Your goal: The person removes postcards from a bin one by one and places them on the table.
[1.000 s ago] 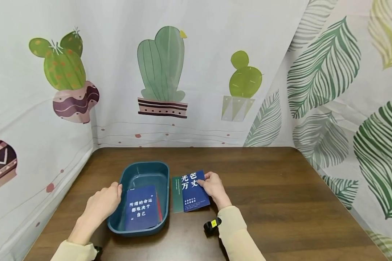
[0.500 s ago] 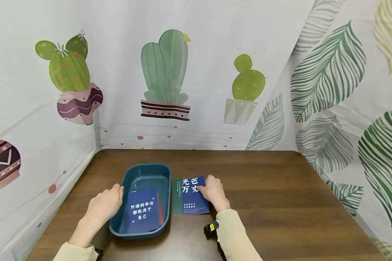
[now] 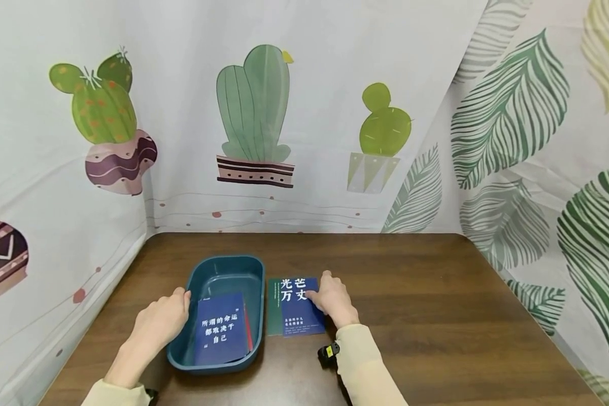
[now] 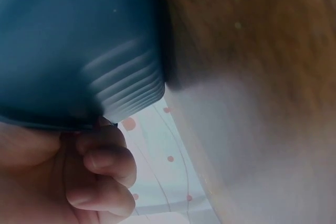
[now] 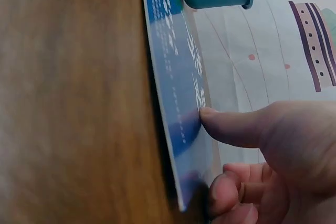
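container: teal tub (image 3: 232, 277), upright on the brown table (image 3: 436, 316), towards the person's left. contents: a dark blue booklet (image 3: 220, 330) with white lettering, lying face up in the near half; a red-edged item (image 3: 248, 327) shows along its right side, most of it covered. the far half of the tub floor is bare.

outside the tub, just to its right: a second blue booklet (image 3: 301, 318), white characters on the cover, lying on the table. a green strip (image 3: 274, 307) runs down its left side; cannot tell whether this is the same cover or another item beneath.

left hand (image 3: 159, 322): back upward, fingers curled and gripping the tub's left rim; in the left wrist view the fingertips are folded below the rim, outside the wall.

right hand (image 3: 335, 299): reaches in from the right, pinching the second blue booklet at its right edge. thumb on the cover, other fingers bent at the edge; how far they go under is hidden. forearm, in a cream sleeve (image 3: 367, 363), slants towards the lower right.
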The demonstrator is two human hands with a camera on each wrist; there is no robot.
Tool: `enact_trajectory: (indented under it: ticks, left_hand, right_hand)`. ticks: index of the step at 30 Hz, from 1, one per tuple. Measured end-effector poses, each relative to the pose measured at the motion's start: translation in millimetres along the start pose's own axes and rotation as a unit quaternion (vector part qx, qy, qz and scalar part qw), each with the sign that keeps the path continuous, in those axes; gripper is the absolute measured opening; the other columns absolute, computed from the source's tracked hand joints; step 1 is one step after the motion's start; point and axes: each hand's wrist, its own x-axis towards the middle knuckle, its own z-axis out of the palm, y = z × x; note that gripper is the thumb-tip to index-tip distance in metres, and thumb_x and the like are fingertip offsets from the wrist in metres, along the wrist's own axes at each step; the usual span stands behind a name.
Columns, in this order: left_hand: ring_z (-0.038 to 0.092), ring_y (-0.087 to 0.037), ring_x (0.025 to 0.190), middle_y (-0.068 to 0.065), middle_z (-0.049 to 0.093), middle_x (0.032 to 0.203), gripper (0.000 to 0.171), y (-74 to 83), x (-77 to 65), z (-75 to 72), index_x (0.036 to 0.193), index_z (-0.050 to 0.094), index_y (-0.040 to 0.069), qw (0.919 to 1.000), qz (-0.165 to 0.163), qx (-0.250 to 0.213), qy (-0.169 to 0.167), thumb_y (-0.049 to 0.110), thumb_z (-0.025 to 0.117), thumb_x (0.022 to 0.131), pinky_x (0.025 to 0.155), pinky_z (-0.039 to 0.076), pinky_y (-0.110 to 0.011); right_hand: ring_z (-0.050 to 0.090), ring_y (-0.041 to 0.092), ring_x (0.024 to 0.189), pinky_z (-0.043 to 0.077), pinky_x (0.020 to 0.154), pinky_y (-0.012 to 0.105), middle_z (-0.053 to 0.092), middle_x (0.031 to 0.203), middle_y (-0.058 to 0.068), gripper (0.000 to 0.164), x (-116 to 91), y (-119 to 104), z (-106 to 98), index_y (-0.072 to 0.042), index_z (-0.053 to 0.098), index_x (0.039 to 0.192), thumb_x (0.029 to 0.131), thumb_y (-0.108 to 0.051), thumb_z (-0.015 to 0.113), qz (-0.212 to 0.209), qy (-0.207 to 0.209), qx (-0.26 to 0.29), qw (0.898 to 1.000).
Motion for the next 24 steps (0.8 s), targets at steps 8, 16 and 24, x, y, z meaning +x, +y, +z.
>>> enact_trajectory:
  ticks: [8,16,24]
  left_hand:
    - [0.06,-0.043,0.07,-0.024,0.06,0.082,0.032,1.0,-1.3,-1.8,0.092,0.049,0.001,1.0,0.0,-0.004,-0.003,0.025,0.034,0.107,0.056,0.045,-0.054]
    - [0.06,-0.043,0.069,-0.023,0.059,0.081,0.032,2.2,0.0,-3.1,0.092,0.048,0.001,1.0,0.001,-0.002,0.0,0.025,0.034,0.107,0.055,0.045,-0.053]
    - [0.06,-0.043,0.07,-0.024,0.059,0.082,0.031,2.2,-0.5,-3.4,0.094,0.048,0.0,0.9999,-0.006,-0.002,-0.009,0.025,0.034,0.107,0.056,0.045,-0.053]
  right_hand:
    - [0.06,0.021,0.057,0.049,0.058,0.034,0.059,0.085,0.015,0.066,-3,1,-3,0.006,0.042,0.138,0.094,-0.038,0.067,-0.012,-0.003,0.024,1.0]
    - [0.053,0.018,0.063,0.044,0.059,0.034,0.055,0.077,0.003,0.031,-19,-14,-31,-0.009,0.054,0.099,0.097,-0.038,0.061,-0.08,0.025,0.047,0.995]
    - [0.054,0.011,0.077,0.045,0.07,0.029,0.056,0.088,-0.007,0.014,-48,-53,-47,-0.015,0.059,0.106,0.101,-0.028,0.056,-0.249,0.023,0.053,0.967]
